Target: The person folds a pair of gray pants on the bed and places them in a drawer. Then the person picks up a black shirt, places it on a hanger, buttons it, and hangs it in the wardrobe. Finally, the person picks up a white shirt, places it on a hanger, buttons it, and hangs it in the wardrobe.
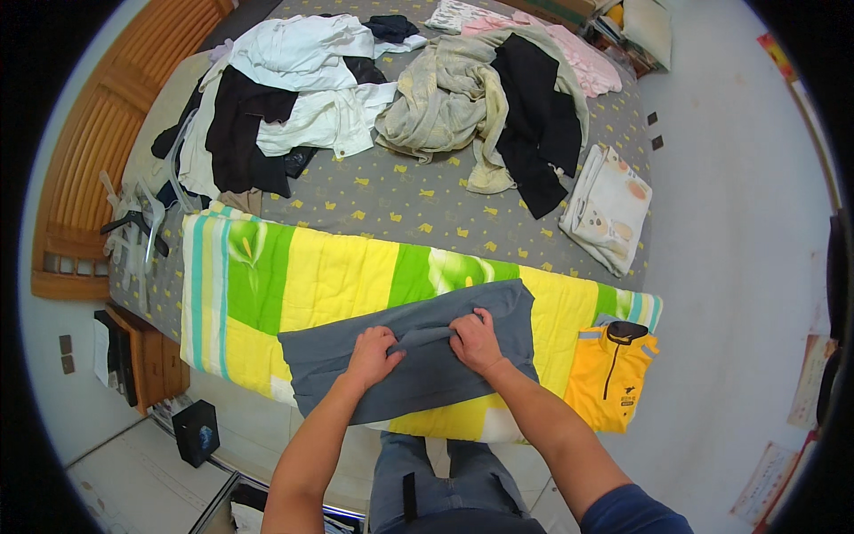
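Head view, sole entry: one grey cloth (429, 376), a garment of a kind hard to make out, spread crosswise on a yellow-and-green quilt (338, 276) along the near side of the bed (347, 198); its underside and inner folds hidden. Left hand (372, 356): back uppermost, fingers curled, pinching one end of a raised ridge in the cloth between fingers and thumb; fingertips partly out of sight. Right hand (476, 341): palm down, fingers bent, gripping the ridge's other end, the index finger lifted a little; pads unseen. Forearms bare, slanting inward from the near side, the left cut off below, the right running into a dark blue sleeve (636, 512). Right of the cloth, one yellow jacket (612, 392), folded, partly on the quilt. Far left, heaped clothes (302, 53), overlapping, single pieces hard to separate. Far right, a black garment (538, 107), partly covering a beige one (445, 98).
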A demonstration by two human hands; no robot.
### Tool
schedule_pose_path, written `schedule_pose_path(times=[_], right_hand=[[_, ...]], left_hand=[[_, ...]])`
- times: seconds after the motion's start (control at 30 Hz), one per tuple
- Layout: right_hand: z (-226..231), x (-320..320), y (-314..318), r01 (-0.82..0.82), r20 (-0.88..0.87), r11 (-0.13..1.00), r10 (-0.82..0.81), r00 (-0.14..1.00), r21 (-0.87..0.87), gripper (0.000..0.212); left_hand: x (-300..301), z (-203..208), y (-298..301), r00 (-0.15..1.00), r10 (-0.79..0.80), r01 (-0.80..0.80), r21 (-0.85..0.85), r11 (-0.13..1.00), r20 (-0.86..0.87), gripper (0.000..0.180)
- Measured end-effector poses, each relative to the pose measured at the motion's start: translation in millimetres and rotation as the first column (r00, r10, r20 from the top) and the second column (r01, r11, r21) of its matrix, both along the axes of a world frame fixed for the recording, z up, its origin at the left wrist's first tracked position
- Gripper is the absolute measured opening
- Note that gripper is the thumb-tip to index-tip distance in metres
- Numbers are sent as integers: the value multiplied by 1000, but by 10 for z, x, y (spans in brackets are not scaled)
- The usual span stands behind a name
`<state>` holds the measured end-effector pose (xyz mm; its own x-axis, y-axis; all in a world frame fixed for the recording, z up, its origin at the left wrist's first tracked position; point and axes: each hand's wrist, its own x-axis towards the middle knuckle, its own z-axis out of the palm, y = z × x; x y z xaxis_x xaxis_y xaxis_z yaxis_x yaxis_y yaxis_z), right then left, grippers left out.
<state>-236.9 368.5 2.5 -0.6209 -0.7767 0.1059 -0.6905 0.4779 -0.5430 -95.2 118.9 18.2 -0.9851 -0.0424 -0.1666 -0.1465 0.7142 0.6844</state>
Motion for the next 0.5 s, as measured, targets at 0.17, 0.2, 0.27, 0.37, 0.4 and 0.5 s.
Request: schedule_pose_path(times=[0.17, 0.2, 0.27, 0.37, 0.4, 0.5], right_hand=[[189, -28, -245, 166, -90, 976, -154, 984, 140, 40], [221, -8, -286, 171, -102, 980, -160, 982, 106, 43], [292, 85, -359, 187, -123, 982, -182, 976, 37, 50], [529, 467, -343, -13, -62, 999, 10, 998, -44, 54], [536, 657, -309, -66, -10, 996, 65, 998, -68, 55], [391, 1316, -184, -192, 135, 976, 204, 970, -98, 58]], left_hand=[[41, 17, 4, 869, 386, -394, -40, 918, 308, 28], [118, 31, -38, 880, 409, -406, -61, 912, 240, 28], [354, 70, -153, 885, 462, -457, -83, 886, 61, 29], [750, 75, -424, 879, 466, -477, -168, 863, -101, 35], [936, 52, -548, 879, 471, -476, -158, 865, -69, 43], [1213, 5, -874, 878, 475, -466, -313, 828, -50, 60]])
